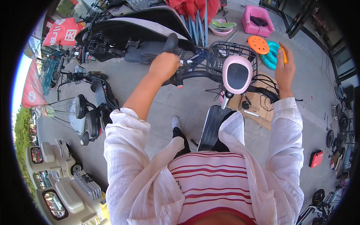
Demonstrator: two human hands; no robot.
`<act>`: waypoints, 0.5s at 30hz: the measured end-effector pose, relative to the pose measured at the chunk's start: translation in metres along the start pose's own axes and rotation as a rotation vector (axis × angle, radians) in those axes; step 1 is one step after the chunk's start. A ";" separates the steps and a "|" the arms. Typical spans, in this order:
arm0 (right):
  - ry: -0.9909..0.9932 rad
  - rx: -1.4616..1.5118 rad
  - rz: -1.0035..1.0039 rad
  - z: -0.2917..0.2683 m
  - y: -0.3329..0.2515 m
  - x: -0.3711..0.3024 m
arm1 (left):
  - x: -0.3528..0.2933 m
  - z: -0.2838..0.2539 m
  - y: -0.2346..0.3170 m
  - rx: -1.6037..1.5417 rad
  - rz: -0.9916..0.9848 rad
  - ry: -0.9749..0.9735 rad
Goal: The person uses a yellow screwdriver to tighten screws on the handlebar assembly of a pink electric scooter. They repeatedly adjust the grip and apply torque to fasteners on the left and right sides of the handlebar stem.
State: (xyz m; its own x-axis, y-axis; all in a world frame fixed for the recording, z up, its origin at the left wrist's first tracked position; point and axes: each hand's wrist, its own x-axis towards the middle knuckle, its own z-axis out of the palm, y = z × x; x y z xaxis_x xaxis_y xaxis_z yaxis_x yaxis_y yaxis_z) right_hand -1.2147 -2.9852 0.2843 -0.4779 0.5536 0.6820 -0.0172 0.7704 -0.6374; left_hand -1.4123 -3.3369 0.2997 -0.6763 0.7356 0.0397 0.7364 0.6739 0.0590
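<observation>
A small electric scooter stands before me, with a pink-rimmed display (236,76), a dark handlebar (198,75) and a black wire basket (221,50). Just above the bar's left end, my left hand (165,66) is closed. A rounded black piece, apparently a rear-view mirror (171,42), sticks up out of it; the fingers hide its lower part. My right hand (285,69) is raised beyond the bar's right end, closed on an orange tool handle (285,57). The rest of that tool is out of sight. Loose black cables (264,80) loop beside the display.
Flattened cardboard (258,108) lies on the floor under the scooter's front. A turquoise ring (270,56), an orange disc with holes (258,45) and a pink armchair (258,20) are at the far right. Other scooters (93,90) stand at the left; a red case (316,158) lies right.
</observation>
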 end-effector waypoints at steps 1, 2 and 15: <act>-0.006 0.005 -0.014 0.002 0.000 -0.001 | 0.000 0.001 0.001 -0.008 -0.016 0.005; -0.011 0.009 -0.029 0.002 -0.001 0.000 | -0.001 0.002 0.001 -0.015 -0.031 0.011; -0.059 0.137 0.200 -0.012 0.026 0.010 | -0.004 0.001 0.007 -0.177 -0.094 0.111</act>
State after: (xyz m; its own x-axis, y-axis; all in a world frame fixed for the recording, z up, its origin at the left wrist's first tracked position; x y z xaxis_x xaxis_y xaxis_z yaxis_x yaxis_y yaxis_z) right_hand -1.2099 -2.9556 0.2785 -0.5340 0.6685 0.5177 -0.0338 0.5949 -0.8031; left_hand -1.4047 -3.3348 0.2988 -0.7466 0.6515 0.1345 0.6624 0.7091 0.2417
